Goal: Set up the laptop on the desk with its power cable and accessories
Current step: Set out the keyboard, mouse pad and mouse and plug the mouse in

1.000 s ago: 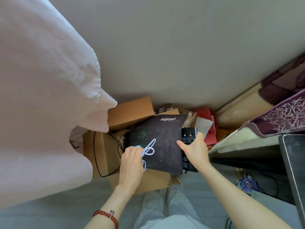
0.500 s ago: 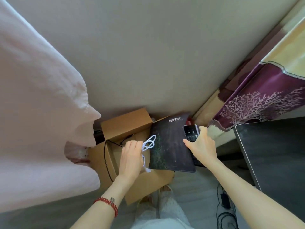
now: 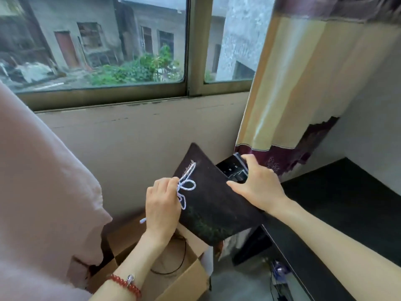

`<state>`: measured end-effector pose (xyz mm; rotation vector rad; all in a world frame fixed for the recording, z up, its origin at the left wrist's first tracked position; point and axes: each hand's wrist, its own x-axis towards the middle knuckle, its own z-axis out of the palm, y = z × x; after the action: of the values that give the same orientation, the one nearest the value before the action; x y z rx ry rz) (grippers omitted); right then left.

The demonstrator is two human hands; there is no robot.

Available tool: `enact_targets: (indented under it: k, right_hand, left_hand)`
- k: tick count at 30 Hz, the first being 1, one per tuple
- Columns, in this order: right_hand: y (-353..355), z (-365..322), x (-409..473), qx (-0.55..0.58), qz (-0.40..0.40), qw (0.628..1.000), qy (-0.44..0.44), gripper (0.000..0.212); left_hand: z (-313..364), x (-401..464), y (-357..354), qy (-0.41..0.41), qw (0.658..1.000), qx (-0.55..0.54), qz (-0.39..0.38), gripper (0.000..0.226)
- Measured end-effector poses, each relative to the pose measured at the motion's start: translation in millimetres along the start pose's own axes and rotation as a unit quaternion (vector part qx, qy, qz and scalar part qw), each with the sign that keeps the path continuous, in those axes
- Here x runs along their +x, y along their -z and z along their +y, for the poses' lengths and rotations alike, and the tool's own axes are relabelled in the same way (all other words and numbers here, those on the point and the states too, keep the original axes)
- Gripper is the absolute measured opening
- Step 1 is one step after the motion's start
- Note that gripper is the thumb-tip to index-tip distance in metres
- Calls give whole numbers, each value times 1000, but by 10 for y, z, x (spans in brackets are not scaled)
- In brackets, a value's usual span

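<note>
Two hands hold one dark mouse pad [image 3: 208, 198] and one black keyboard [image 3: 234, 169] tilted in the air, above one open cardboard box [image 3: 178, 276] and left of the black desk's [image 3: 338, 205] left edge. The left hand [image 3: 162, 205] pinches a looped white cable [image 3: 186, 187] against the pad's left edge. The right hand [image 3: 258, 183] grips pad and keyboard together at their right edge.

The head camera looks forward and down, close over both hands [image 3: 256, 187].
</note>
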<state>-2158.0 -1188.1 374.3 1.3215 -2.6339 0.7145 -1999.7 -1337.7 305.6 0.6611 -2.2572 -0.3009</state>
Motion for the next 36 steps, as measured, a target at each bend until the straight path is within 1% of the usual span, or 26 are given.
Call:
enact_targets:
  k: [5, 7, 9, 11, 13, 15, 17, 20, 22, 27, 29, 31, 33, 36]
  right_hand:
    - [1124, 61, -318, 30, 95, 994, -53, 63]
    - [1571, 174, -609, 44, 147, 985, -83, 59]
    - [1886, 291, -857, 81, 189, 972, -114, 55]
    - [2232, 434, -1270, 106, 236, 956, -137, 52]
    - [2466, 542, -1669, 108, 274, 942, -162, 51]
    - [2711, 641, -2165, 96, 313, 927, -182, 51]
    - [2849, 732, -2575, 83, 336, 915, -207, 51]
    - [2961, 875, -3238, 79, 347, 898, -257, 59]
    - [2993, 964, -3636, 77, 354, 886, -291, 62]
    - [2949, 1112, -4340, 74, 352, 863, -354, 51]
    - [2915, 1199, -4550, 76, 350, 854, -377, 48]
    - [2872, 1305, -4735, 79, 344, 843, -406, 50]
    - [2816, 1419, -4855, 87, 337, 830, -436, 53]
    - [2736, 1626, -5015, 98, 329, 809, -477, 51]
  left_hand:
    - [782, 397, 263, -95, 993, -51, 49, 37]
    - [1183, 467, 361, -137, 985, -77, 64, 37]
    - [1504, 503, 414, -170, 978, -93, 82, 40]
    - [1962, 441, 453, -223, 963, -113, 99, 44]
    - [2356, 299, 468, -257, 953, -123, 102, 44]
    - [2825, 53, 466, -292, 941, -141, 92, 44]
    - [3190, -204, 444, -309, 935, -154, 75, 42]
    - [3694, -684, 381, -340, 927, -153, 29, 40]
    - [3993, -982, 317, -350, 922, -165, -7, 43]
    - [4468, -1593, 146, -386, 900, -184, -91, 54]
    - [4601, -1764, 63, -402, 890, -183, -115, 56]
    - [4757, -1902, -40, -418, 880, -182, -135, 55]
    - [4893, -1994, -137, -431, 871, -183, -147, 54]
    - [5095, -2111, -304, -458, 854, -179, -168, 55]
